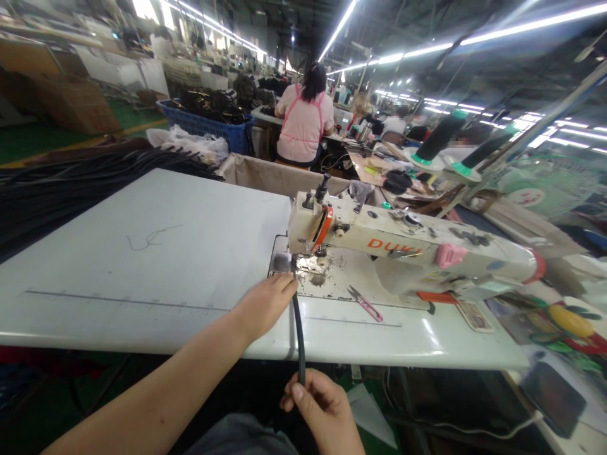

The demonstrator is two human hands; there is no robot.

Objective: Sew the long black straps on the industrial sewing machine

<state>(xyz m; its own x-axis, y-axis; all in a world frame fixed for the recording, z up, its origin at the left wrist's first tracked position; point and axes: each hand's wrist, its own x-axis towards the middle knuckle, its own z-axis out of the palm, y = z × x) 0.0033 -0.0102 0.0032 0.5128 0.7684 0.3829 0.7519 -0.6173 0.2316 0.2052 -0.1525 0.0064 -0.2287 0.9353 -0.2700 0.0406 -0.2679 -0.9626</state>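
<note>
A narrow black strip (pixel 299 335) runs from the needle area of the sewing machine (pixel 351 221) down over the table's front edge. Close to the presser foot, my left hand (pixel 268 303) rests on the table with its fingers pressed together at the strip's upper end. Below the table edge my right hand (pixel 320 401) pinches the same strip between thumb and fingers. The stretch between the two hands hangs slightly curved. Pink-handled thread snips (pixel 366 304) lie on the machine bed to the right of the strip. My left fingertips partly hide the strip near the foot.
Long black strips (pixel 95 183) are heaped beyond the white table (pixel 213 221) at the left. Loose threads (pixel 154 240) lie on the tabletop. A blue basket (pixel 208 129) and a seated person (pixel 303 123) are ahead. Thread cones (pixel 436 139) stand at the right, above a phone-like dark object (pixel 554 397).
</note>
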